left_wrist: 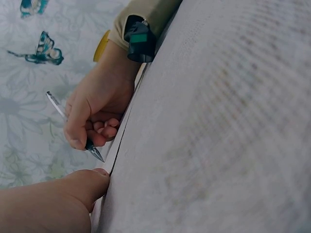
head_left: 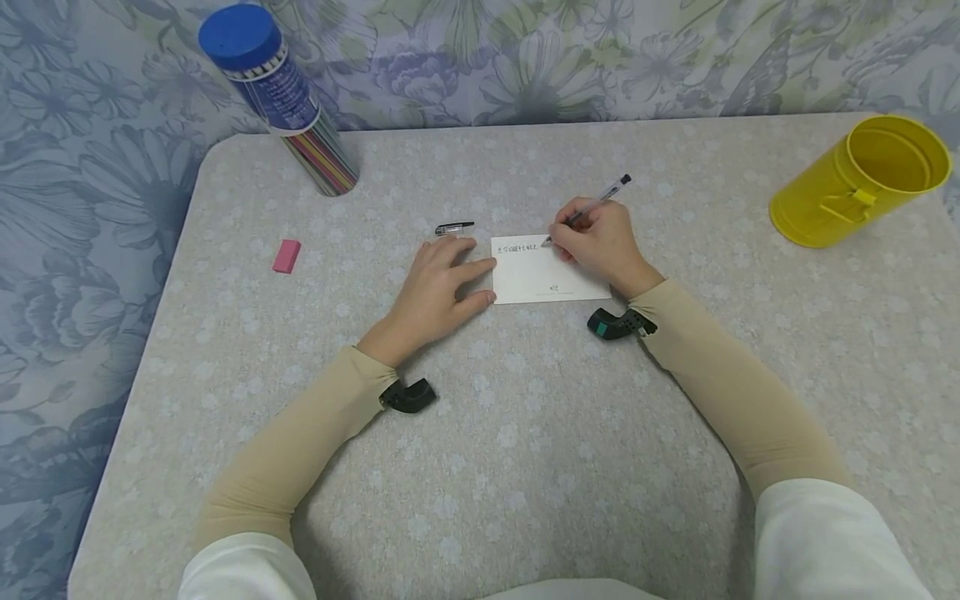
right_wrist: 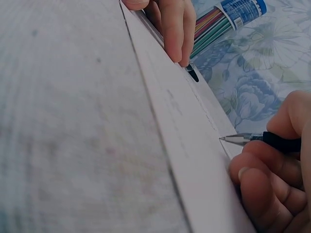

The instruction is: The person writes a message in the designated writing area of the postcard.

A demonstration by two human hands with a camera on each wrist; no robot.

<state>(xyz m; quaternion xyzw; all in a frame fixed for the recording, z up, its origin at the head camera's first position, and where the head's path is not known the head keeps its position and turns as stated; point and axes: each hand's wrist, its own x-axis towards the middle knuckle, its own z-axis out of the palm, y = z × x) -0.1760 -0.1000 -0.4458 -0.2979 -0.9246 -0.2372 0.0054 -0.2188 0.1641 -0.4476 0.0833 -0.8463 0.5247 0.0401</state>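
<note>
- While the left hand (head_left: pixel 442 287) lay on the table (head_left: pixel 517 450) with its fingers apart, thumb and forefinger touching the left side of the white card (head_left: pixel 517 282), it grasped nothing at all!
- Across from it, the right hand (head_left: pixel 600 242) had the pen (head_left: pixel 613 190) pinched, shaft slanting back, nib right at the end of a line of handwriting (head_left: pixel 517 248).
- And the card? Flat on the table, between the two hands, about midway from the left edge to the right, up toward the far edge, with smaller marks showing along its near side.
- Just beyond the left fingers, there it was: the pen cap (head_left: pixel 453 227), lying on its side!
- Out toward the left edge sat a small pink block (head_left: pixel 287 256).
- Near the far left corner stood a tube of coloured pencils (head_left: pixel 281 100), blue lid on.
- And by the far right corner, bright as you like, stood a yellow container (head_left: pixel 821 196).
</note>
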